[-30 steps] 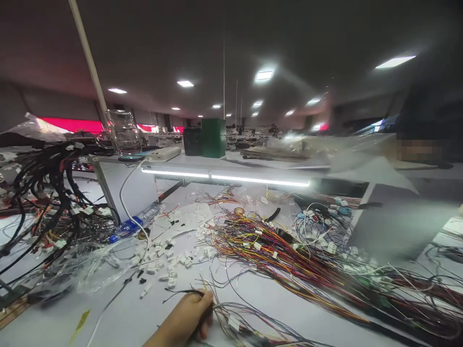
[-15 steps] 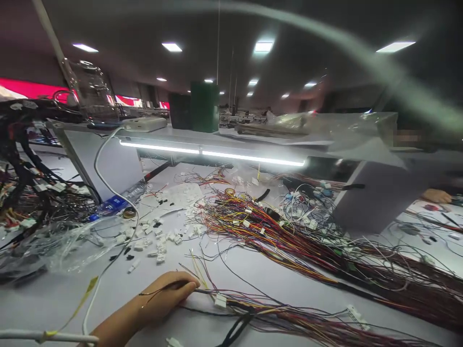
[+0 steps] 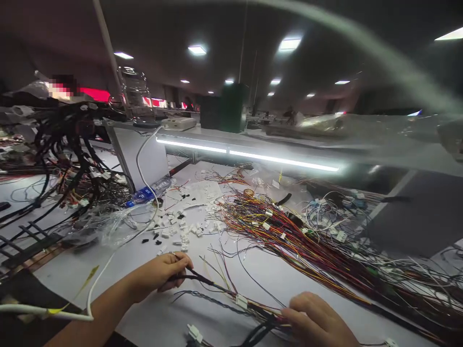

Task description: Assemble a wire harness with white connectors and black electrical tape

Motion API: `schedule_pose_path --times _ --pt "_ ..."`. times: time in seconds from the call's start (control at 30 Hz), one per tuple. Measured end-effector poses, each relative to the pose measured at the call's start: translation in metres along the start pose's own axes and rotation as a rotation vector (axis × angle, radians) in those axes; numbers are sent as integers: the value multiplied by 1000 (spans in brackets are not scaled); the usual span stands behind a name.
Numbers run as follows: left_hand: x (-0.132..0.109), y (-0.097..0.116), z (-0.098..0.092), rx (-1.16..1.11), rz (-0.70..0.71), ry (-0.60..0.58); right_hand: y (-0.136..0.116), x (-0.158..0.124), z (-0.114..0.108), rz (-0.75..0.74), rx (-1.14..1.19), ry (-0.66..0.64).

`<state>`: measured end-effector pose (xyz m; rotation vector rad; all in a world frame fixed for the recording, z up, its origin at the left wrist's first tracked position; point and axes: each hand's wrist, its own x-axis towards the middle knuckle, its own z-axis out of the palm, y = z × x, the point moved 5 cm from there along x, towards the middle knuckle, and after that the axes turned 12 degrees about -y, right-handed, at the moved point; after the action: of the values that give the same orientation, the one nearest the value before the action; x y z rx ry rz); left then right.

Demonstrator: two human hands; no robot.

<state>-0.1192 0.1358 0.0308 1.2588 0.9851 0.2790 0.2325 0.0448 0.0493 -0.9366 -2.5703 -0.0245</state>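
Near the bottom centre, my left hand (image 3: 168, 272) pinches a dark wire branch (image 3: 198, 278) between thumb and fingers. That branch runs right into a wire harness (image 3: 260, 311) that has a white connector (image 3: 241, 301) on it. My right hand (image 3: 318, 318), with curled fingers, is at the harness's right part; its fingertips meet the wires, though the grip itself is partly hidden. Below my left hand lies a twisted dark wire pair (image 3: 213, 300). Another white connector (image 3: 194, 333) is at the bottom edge.
A large bundle of coloured wires (image 3: 289, 241) crosses the table to the right. Loose white connectors (image 3: 184, 236) lie beyond my left hand. A white cable (image 3: 139, 164) hangs at left near a bottle (image 3: 144, 195). A lit shelf (image 3: 282, 144) spans the back.
My right hand has come into view at the harness. The view has swung left, so the scene sits further right. My left hand now holds a dark branch rather than the grey one.
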Motion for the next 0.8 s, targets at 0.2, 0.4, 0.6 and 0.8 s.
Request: schedule_pose_path --times 0.2,0.4,0.6,0.8 --pt "-17 -5 -7 21 22 44 -18 98 39 -65 265 31" --pt "-42 -8 0 28 94 46 -38 147 82 -11 478 -260" --pt "-61 -37 16 9 57 88 -52 141 103 87 660 -708" --pt "-68 -48 23 -26 83 100 -15 141 90 304 485 -536"
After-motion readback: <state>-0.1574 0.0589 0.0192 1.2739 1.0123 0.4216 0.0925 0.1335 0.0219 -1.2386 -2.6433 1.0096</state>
